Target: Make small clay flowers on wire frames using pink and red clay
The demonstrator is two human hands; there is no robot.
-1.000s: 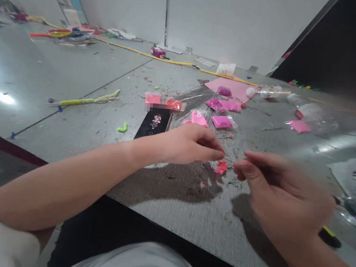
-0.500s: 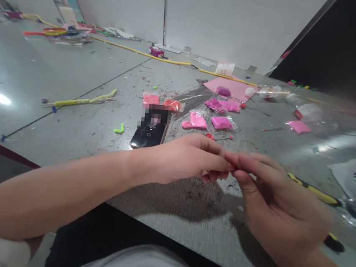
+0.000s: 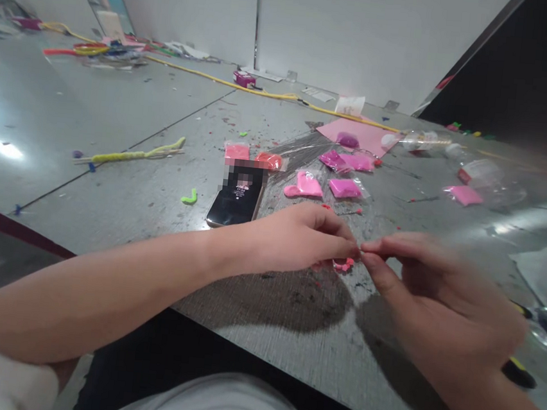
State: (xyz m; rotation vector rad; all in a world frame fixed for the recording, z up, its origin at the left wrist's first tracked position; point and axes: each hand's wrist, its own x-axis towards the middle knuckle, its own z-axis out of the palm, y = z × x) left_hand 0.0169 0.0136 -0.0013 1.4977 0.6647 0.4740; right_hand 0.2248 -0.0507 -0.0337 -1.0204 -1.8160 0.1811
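Both hands are held low over a grey table [image 3: 132, 107], near its front edge, with the fingertips brought together at one point. The left hand [image 3: 299, 240] is extended from the left, palm down, its thumb and fingers drawn close. The right hand [image 3: 456, 313] is slightly blurred; its thumb and forefinger are nearly met at the tips, against the left fingertips. What is pinched there is too small to be identified, and whether either grip is closed on anything cannot be told. A red lump [image 3: 344, 264] is seen directly below the left fingertips, partly covered by them; whether it is held or rests on the table cannot be established. Just beyond the left hand, a thin stick [image 3: 349, 213] with a small red tip is noted lying flat. A phone [image 3: 234, 211] is placed beside the left forearm, its screen lit and partly blurred out, with a bent green piece [image 3: 189, 196] to its left. Behind the phone, a coral packet [image 3: 236, 152] and an orange-red packet [image 3: 270, 161] are set side by side. A pink packet [image 3: 308, 184] and a magenta packet [image 3: 345, 188] are found beyond the hands, and a purple packet [image 3: 347, 140] is laid on a pink sheet [image 3: 377, 133].
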